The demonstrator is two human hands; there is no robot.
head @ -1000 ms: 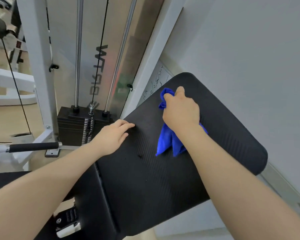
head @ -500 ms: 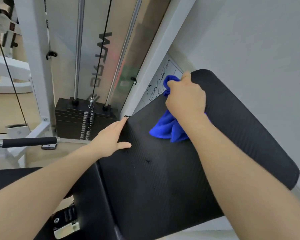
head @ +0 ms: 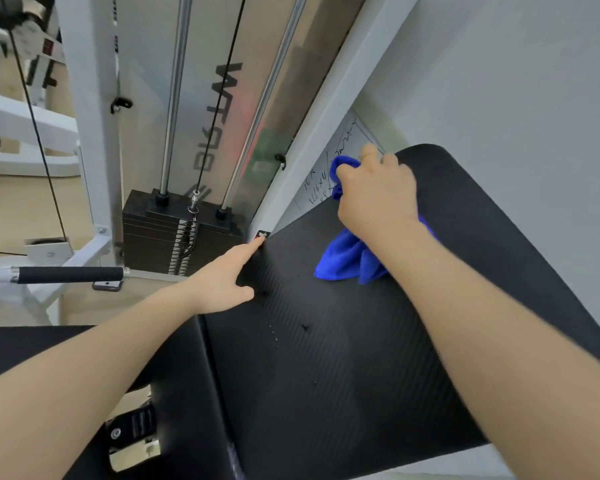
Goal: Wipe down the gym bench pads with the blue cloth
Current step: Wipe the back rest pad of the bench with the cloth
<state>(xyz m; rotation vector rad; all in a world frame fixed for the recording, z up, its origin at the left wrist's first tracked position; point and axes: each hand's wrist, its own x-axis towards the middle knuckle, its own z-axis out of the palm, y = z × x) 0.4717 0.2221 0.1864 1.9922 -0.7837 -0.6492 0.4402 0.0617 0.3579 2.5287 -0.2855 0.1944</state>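
Gym: weight stack (head: 177, 230) on chrome guide rods (head: 174, 95), cable machine's white frame (head: 90, 109), black padded bench pad (head: 343, 358), foam-handled bar (head: 68, 274)

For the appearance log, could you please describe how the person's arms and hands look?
Both forearms are bare, with no sleeves in view. The left hand and right hand wear no gloves, and no watch, bracelet or markings show.

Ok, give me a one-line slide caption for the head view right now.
Right hand grips a bunched blue cloth on the ribbed black bench pad; left hand rests open at its edge.
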